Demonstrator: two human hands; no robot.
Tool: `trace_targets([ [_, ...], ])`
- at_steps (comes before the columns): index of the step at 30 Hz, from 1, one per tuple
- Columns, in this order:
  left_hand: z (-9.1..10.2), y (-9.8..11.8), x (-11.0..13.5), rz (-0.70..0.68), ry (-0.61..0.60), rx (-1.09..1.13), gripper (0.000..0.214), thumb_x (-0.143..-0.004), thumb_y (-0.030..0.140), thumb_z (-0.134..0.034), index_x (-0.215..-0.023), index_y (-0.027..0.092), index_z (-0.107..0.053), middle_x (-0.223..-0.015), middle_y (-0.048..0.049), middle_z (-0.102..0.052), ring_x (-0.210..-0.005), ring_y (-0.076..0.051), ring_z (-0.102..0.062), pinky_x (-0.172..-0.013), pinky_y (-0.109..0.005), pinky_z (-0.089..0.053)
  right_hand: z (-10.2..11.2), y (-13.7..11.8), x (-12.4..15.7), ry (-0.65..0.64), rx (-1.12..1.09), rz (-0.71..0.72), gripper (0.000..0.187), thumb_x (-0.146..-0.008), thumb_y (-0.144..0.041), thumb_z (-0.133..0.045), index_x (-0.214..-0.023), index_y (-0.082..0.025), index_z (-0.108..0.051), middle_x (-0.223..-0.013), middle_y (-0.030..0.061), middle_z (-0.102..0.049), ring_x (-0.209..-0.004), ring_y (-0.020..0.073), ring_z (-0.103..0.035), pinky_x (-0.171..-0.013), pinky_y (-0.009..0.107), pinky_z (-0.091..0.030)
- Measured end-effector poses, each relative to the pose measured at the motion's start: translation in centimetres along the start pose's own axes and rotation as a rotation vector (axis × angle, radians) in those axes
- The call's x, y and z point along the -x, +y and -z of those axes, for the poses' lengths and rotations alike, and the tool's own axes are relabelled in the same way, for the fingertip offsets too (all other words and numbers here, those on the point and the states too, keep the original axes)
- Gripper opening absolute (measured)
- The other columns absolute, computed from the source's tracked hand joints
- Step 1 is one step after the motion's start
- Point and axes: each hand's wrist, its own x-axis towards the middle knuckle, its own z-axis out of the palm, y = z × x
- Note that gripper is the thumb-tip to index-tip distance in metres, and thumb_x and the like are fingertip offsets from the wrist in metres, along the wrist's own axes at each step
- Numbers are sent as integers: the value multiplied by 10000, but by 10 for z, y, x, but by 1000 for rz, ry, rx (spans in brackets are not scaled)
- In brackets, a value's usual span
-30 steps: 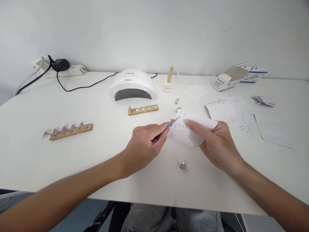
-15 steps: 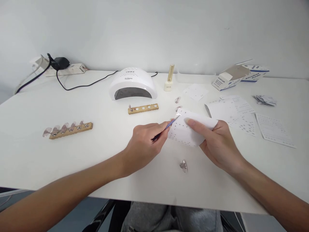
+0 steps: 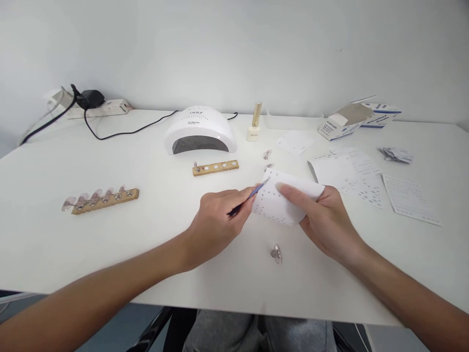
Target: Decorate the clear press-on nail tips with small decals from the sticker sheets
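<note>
My left hand [image 3: 222, 210] is closed in a pinch around slim purple tweezers [image 3: 256, 190]. Their metal tips meet the upper left part of a white sticker sheet [image 3: 284, 203] printed with rows of small dark marks. My right hand [image 3: 328, 215] grips that sheet from its right side, thumb on top and fingers behind, and the sheet bends a little. Below the sheet, a clear nail tip on a small metal stand [image 3: 276, 253] lies on the table. Beyond the sheet's top edge are another clear nail tip [image 3: 267, 154] and one partly covered by the sheet.
A white nail lamp [image 3: 201, 131] stands at the back beside a polish bottle [image 3: 253, 128]. Wooden holder bars [image 3: 216, 167] lie left of centre, one bearing several nail tips [image 3: 95, 198]. Loose sheets [image 3: 344, 168], sachets [image 3: 395, 155] and opened boxes [image 3: 346, 120] occupy the right.
The view has shifted slightly. A shiny clear bit seen at the tweezer tips earlier no longer shows there; the tips now rest a little lower on the sheet. Both grips are the same.
</note>
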Motion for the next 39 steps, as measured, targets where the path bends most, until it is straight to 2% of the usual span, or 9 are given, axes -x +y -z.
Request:
trace_targets([
  [4, 0, 2, -1, 57, -28, 32, 136, -861, 165, -545, -861, 175, -681, -537, 52, -363, -502, -57, -292, -454, -199, -267, -1, -2, 1, 19, 46, 20, 124, -806, -365, -665, -856, -258, -704, -918, 34, -704, -867, 243, -659, -664, 315, -521],
  [9, 4, 6, -3, 155, -74, 79, 149, -867, 196, -541, -742, 163, -615, -578, 39, -443, -517, -52, -322, -461, -195, -277, -1, -5, 5, 115, 245, 75, 220, -794, -385, -666, -641, -230, -629, -734, 18, -681, -725, 207, -650, -478, 264, -431],
  [15, 7, 10, -6, 164, -89, 147, 322, -888, 205, -504, -574, 145, -476, -522, 48, -347, -488, -43, -288, -472, -207, -268, 0, -5, 6, 138, 391, 141, 374, -797, -398, -649, -512, -215, -492, -520, -9, -520, -537, 148, -547, -407, 261, -302],
  [21, 5, 9, -2, 335, -65, 174, 119, -882, 299, -537, -876, 222, -627, -567, 52, -491, -499, -53, -436, -454, -182, -330, -4, -8, 8, 174, 465, 218, 336, -814, -393, -624, -559, -212, -499, -556, -24, -484, -515, 126, -472, -450, 255, -335],
  [26, 5, 10, -1, 363, -74, 189, 119, -882, 317, -535, -855, 226, -607, -562, 55, -492, -497, -54, -456, -449, -178, -347, -5, -10, 11, 176, 585, 283, 408, -836, -352, -592, -507, -211, -398, -494, -37, -347, -451, 104, -350, -419, 254, -279],
  [31, 6, 11, -1, 332, -64, 197, 119, -880, 302, -539, -854, 212, -613, -580, 45, -512, -505, -57, -467, -456, -183, -357, -1, 1, 11, 295, 637, 373, 332, -825, -359, -613, -549, -213, -499, -522, -36, -400, -488, 110, -394, -442, 247, -296],
  [33, 5, 12, 0, 308, -56, 191, 113, -875, 290, -545, -853, 205, -616, -591, 41, -527, -506, -56, -470, -455, -182, -359, -2, 1, 12, 287, 657, 374, 335, -833, -362, -603, -549, -212, -511, -509, -40, -381, -473, 105, -374, -438, 248, -285],
  [36, 5, 12, 1, 277, -50, 179, 101, -872, 273, -548, -862, 200, -618, -611, 35, -545, -514, -56, -478, -460, -180, -363, -3, -4, 11, 258, 671, 368, 342, -844, -374, -588, -549, -211, -535, -481, -42, -366, -445, 105, -357, -427, 256, -274],
  [39, 6, 11, 0, 273, -60, 180, 98, -870, 263, -547, -872, 198, -620, -593, 34, -522, -507, -57, -461, -456, -181, -357, 5, -16, 6, 320, 657, 372, 332, -798, -398, -641, -538, -209, -555, -495, -23, -451, -455, 124, -425, -409, 263, -287],
])
